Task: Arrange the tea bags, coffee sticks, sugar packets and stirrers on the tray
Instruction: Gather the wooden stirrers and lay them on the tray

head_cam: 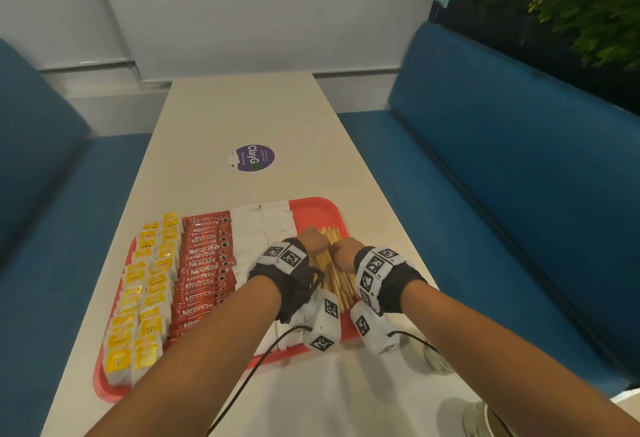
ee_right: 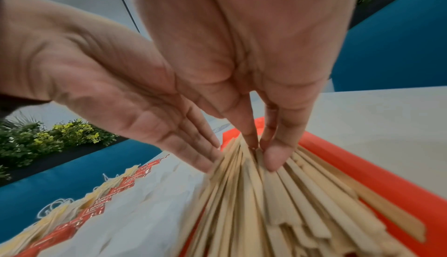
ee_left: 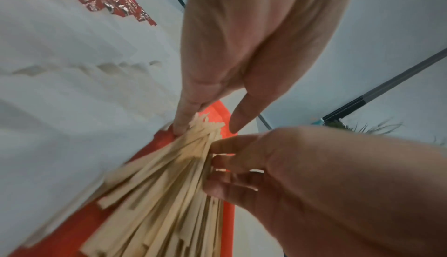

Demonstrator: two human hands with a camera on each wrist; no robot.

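Note:
A red tray (head_cam: 318,209) holds rows of yellow tea bags (head_cam: 145,298), red coffee sticks (head_cam: 204,263) and white sugar packets (head_cam: 249,232), with a pile of wooden stirrers (head_cam: 341,286) at its right end. Both hands are on that pile. My left hand (head_cam: 313,240) has straight fingers (ee_right: 193,146) pressed against the pile's left side. My right hand (head_cam: 346,253) touches the stirrers (ee_right: 266,203) from above and from the right with extended fingertips (ee_right: 273,156). In the left wrist view the stirrers (ee_left: 169,194) fan out between the two hands. Neither hand grips anything.
The tray lies on a long pale table (head_cam: 242,107) with a round purple sticker (head_cam: 251,158) beyond it. Blue benches (head_cam: 519,176) run along both sides. A small white object (head_cam: 438,362) sits at the table's right edge. Black cables trail from my wrists.

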